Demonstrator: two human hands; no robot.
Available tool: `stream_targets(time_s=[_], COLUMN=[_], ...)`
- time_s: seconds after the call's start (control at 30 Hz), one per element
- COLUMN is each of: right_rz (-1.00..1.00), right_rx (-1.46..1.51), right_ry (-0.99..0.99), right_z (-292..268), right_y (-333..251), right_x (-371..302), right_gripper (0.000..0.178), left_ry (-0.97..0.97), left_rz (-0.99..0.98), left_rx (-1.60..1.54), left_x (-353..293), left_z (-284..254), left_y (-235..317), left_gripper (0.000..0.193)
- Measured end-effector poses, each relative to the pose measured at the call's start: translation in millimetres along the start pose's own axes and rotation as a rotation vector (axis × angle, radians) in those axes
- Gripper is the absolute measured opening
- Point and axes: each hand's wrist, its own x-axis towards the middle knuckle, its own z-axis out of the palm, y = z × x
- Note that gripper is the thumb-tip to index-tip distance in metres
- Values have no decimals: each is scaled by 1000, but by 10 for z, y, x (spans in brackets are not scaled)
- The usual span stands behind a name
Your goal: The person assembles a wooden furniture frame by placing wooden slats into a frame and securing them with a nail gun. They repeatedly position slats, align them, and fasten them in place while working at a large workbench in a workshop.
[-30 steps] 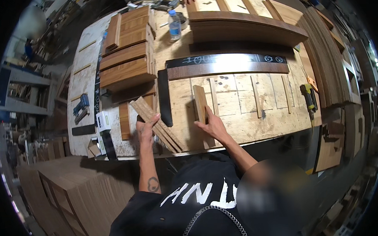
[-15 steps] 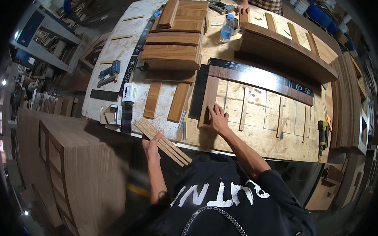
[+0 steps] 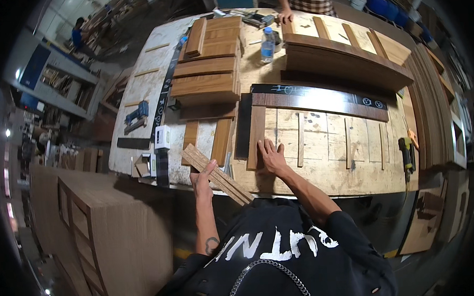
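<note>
Tan strips (image 3: pixel 228 185), which we are gripping in the left hand (image 3: pixel 201 182), are overhanging the near edge; we are laying the right hand (image 3: pixel 273 159), fingers spread, on the brown board (image 3: pixel 255 128) right of the black bar (image 3: pixel 242 129). By pressing unevenly, we are risking skewing the board.

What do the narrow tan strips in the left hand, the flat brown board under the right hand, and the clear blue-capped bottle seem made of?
Narrow tan strips: probably raw particleboard, given the flecked surface.
Flat brown board: wood or laminate, fairly matte; its even brown face leaves that open.
Clear bottle: likely smooth plastic, since its walls are see-through.
</note>
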Motion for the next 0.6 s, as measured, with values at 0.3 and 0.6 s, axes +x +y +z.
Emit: stream_targets(time_s=[0.3, 0.6], right_rz=[102, 158], right_rx=[535, 1609], right_ry=[-17, -85], right_z=[-468, -940], right_y=[-20, 63], right_x=[-36, -990], right_gripper=[74, 63], left_ry=[-255, -244], left_rz=[12, -256], left_rx=[-46, -34], left_x=[-38, 159], left_z=[791, 1044], left_y=[105, -573], left_gripper=[40, 62])
